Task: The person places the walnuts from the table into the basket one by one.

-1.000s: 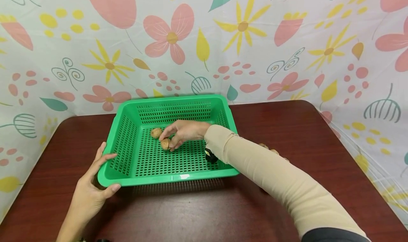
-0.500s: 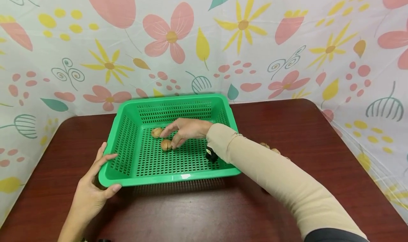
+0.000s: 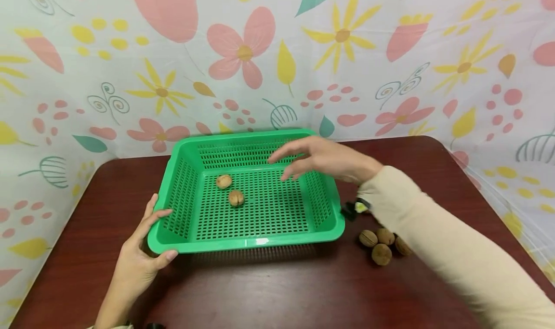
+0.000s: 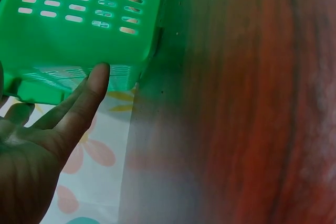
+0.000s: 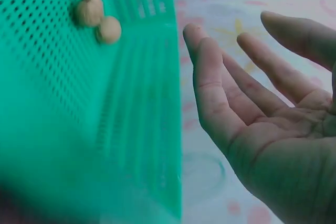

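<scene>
Two walnuts, the rear one (image 3: 224,181) and the front one (image 3: 236,198), lie on the floor of a green perforated plastic basket (image 3: 208,246). The basket's front left corner is gripped by my left hand (image 3: 138,256), thumb at the front rim and a finger reaching over the left rim. Over the basket's right side is my right hand (image 3: 323,158), fingers loosely bent and apart, nothing in it. In the right wrist view the right hand (image 5: 262,103) shows a bare palm beside the basket wall (image 5: 142,87).
Several walnuts (image 3: 381,254) sit in a cluster on the dark red-brown table (image 3: 260,290), right of the basket, partly hidden by the right sleeve (image 3: 451,242). A white floral cloth (image 3: 269,88) hangs behind the table and at its sides.
My right hand has left the front walnut, rising and moving right to the basket's right side. The walnut stays in the basket. The walnuts on the table are less hidden. The left hand keeps its grip.
</scene>
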Tool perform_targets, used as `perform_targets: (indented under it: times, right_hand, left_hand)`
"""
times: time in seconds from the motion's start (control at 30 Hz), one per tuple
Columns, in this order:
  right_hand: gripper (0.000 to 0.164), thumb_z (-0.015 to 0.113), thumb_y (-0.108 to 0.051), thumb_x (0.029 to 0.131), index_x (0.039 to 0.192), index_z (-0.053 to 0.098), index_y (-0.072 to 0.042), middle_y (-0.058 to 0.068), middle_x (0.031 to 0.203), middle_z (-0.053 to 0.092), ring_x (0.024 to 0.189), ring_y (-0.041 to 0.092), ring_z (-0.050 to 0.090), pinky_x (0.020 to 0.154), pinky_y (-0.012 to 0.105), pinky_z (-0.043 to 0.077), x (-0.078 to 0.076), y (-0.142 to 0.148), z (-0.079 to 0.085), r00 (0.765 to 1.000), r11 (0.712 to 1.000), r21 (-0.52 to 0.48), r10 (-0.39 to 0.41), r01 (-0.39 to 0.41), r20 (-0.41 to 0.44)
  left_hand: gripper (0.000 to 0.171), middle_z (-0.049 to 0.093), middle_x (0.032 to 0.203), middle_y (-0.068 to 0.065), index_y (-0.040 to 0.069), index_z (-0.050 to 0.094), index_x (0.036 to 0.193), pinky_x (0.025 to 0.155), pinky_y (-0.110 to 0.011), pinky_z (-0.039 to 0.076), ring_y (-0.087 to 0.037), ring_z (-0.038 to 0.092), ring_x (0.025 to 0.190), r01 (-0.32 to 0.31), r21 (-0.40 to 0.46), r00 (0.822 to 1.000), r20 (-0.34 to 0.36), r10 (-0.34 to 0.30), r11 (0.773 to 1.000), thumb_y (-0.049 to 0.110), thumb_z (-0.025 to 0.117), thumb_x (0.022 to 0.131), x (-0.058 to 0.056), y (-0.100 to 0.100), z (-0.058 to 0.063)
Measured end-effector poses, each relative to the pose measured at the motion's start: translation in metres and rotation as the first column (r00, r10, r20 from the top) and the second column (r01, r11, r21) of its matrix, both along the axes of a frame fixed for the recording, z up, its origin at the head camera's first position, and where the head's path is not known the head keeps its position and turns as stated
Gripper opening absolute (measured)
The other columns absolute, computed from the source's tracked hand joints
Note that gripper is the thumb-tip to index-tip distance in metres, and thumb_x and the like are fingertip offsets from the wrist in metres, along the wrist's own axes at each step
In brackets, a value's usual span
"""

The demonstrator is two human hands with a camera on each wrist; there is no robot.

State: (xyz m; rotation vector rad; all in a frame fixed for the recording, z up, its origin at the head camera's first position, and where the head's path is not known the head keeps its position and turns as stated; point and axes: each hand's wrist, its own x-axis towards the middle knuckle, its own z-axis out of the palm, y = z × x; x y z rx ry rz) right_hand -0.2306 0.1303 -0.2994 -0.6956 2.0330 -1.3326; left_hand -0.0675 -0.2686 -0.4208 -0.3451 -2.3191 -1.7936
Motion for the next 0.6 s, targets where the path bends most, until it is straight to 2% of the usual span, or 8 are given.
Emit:
perform_targets:
  times: [0.07, 0.13, 0.2, 0.3, 0.4, 0.6]
  right_hand:
    - [0.035, 0.072, -0.023, 0.1, 0.135, 0.069, -0.021, 0.002, 0.141, 0.065, 0.111, 0.029, 0.073, 0.102, 0.045, 0.057, 0.008, 0.023, 0.004, 0.998, 0.998, 0.027, -0.06, 0.06, -0.025]
    - [0.034, 0.07, -0.027, 0.101, 0.135, 0.069, -0.023, 0.005, 0.134, 0.07, 0.111, 0.03, 0.072, 0.1, 0.041, 0.057, 0.018, 0.046, 0.005, 0.991, 0.991, 0.049, -0.124, 0.126, -0.042]
    - [0.035, 0.069, -0.028, 0.102, 0.137, 0.067, -0.022, 0.009, 0.128, 0.074, 0.11, 0.031, 0.072, 0.098, 0.039, 0.058, 0.027, 0.069, 0.001, 0.983, 0.982, 0.06, -0.179, 0.182, -0.05]
    - [0.035, 0.066, -0.027, 0.104, 0.138, 0.066, -0.019, 0.012, 0.12, 0.076, 0.106, 0.029, 0.072, 0.094, 0.037, 0.06, 0.04, 0.098, -0.01, 0.969, 0.967, 0.066, -0.245, 0.247, -0.046]
    - [0.037, 0.065, -0.023, 0.104, 0.139, 0.063, -0.013, 0.013, 0.115, 0.076, 0.099, 0.031, 0.072, 0.087, 0.039, 0.061, 0.051, 0.123, -0.025, 0.961, 0.96, 0.049, -0.272, 0.274, -0.044]
    - [0.039, 0.064, -0.015, 0.104, 0.142, 0.059, -0.006, 0.013, 0.116, 0.072, 0.083, 0.029, 0.07, 0.071, 0.038, 0.06, 0.072, 0.161, -0.046, 0.953, 0.951, 0.053, -0.303, 0.303, -0.013]
  left_hand:
    - [0.077, 0.015, 0.177, -0.003, -0.005, 0.051, 0.147, 0.096, -0.008, 0.049, -0.001, 0.029, 0.155, 0.013, 0.036, 1.0, 0.009, -0.014, 0.999, -0.021, 0.075, 0.076, 0.0, 0.001, -0.001]
    - [0.078, 0.016, 0.177, -0.004, -0.003, 0.052, 0.147, 0.098, -0.007, 0.047, -0.001, 0.028, 0.155, -0.011, -0.01, 1.0, 0.013, 0.012, 1.0, -0.019, 0.077, 0.075, 0.001, 0.002, -0.001]
    - [0.078, 0.016, 0.177, -0.003, -0.002, 0.052, 0.147, 0.097, -0.007, 0.047, 0.0, 0.027, 0.155, -0.029, -0.044, 0.999, 0.021, 0.03, 0.999, -0.017, 0.078, 0.076, 0.002, 0.004, -0.001]
    - [0.077, 0.016, 0.177, -0.003, -0.002, 0.053, 0.147, 0.097, -0.007, 0.047, 0.002, 0.029, 0.154, -0.031, -0.051, 0.999, 0.03, 0.033, 0.998, -0.017, 0.078, 0.076, 0.004, 0.006, -0.003]
    - [0.076, 0.015, 0.177, -0.003, -0.004, 0.052, 0.147, 0.095, -0.008, 0.049, 0.003, 0.032, 0.152, -0.017, -0.026, 0.999, 0.035, 0.017, 1.0, -0.018, 0.076, 0.076, 0.003, 0.007, -0.002]
    - [0.078, 0.017, 0.177, -0.004, 0.002, 0.053, 0.148, 0.096, -0.005, 0.046, 0.001, 0.027, 0.155, -0.062, -0.142, 0.998, 0.023, 0.066, 0.988, -0.015, 0.079, 0.076, 0.003, 0.003, 0.005]
